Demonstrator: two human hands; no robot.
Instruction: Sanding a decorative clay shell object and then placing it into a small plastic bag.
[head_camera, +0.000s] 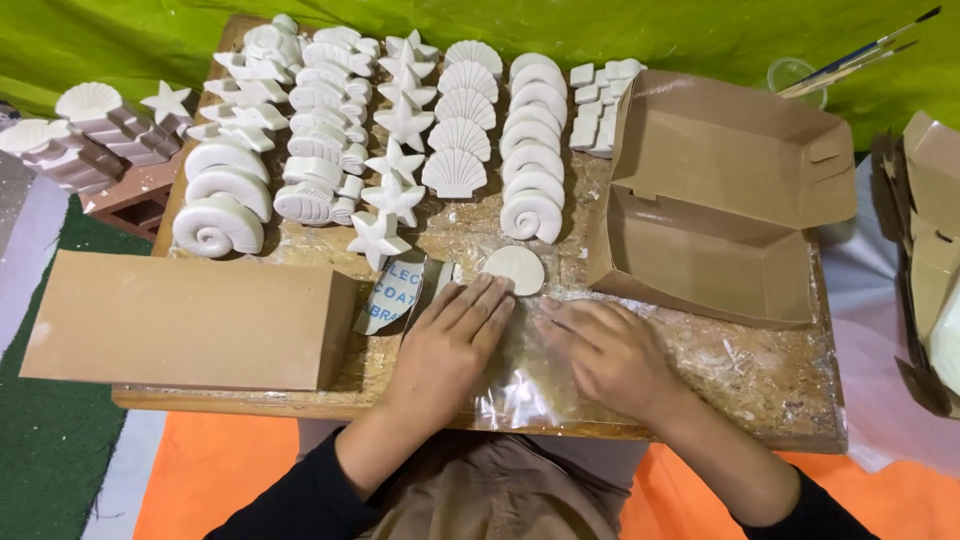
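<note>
My left hand (445, 345) lies flat, palm down, on a clear plastic bag (525, 385) at the front of the wooden board (760, 375). My right hand (610, 355) presses flat on the same bag just to the right. A round white plaster shell (515, 268) lies on the board just beyond my fingertips, apart from them. A curled sheet with blue print (393, 295) sits to the left of my left hand. Neither hand grips anything.
Rows of white plaster shells, starfish and spirals (400, 130) fill the back of the board. An open brown cardboard box (715, 200) stands at right, a closed one (190, 320) at left. Paintbrushes in a cup (850, 60) and more folded boxes (925, 250) are at far right.
</note>
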